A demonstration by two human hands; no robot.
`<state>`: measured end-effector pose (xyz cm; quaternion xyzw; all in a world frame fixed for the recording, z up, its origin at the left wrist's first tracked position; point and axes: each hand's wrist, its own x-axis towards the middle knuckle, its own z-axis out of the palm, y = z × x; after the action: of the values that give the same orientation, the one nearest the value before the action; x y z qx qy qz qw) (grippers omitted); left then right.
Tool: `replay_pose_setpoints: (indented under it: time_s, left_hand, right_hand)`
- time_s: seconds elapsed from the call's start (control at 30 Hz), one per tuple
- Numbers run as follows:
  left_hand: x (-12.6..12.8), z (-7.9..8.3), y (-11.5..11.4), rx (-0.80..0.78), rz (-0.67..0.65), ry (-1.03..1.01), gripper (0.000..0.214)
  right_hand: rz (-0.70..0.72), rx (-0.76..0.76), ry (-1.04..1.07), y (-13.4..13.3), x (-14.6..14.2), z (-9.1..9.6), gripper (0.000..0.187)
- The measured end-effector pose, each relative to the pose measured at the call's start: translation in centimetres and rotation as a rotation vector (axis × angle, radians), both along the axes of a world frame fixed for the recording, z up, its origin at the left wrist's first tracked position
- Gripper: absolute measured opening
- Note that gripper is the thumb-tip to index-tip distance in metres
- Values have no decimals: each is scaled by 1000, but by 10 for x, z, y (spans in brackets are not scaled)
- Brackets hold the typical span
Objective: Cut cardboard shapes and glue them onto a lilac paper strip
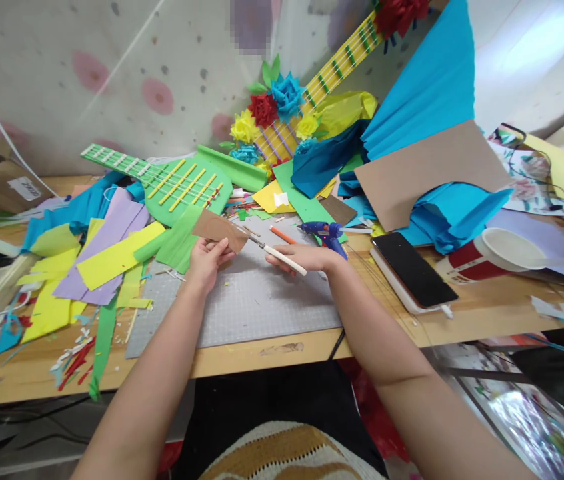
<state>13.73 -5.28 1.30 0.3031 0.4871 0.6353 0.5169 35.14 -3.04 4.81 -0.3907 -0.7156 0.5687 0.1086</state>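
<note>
My left hand pinches a small piece of brown cardboard above the grey cutting mat. In my right hand is a pair of scissors with white handles. Their blades point left and meet the right edge of the cardboard; I cannot tell how far apart they are. Just beyond my right hand lies a blue hot glue gun. An orange stick rests on the mat between the glue gun and the scissors.
Behind stand a green paper guitar and a yellow one with paper flowers. Coloured paper strips cover the left side. At right are a black phone, a paper cup, cardboard and blue crepe paper.
</note>
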Motion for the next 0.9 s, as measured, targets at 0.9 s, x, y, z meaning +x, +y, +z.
replay_pose_setpoints:
  time_s: [0.9]
  left_hand:
    - [-2, -5, -1, 3, -109, 13, 35]
  right_hand:
    - [89, 174, -149, 11, 5, -9, 47]
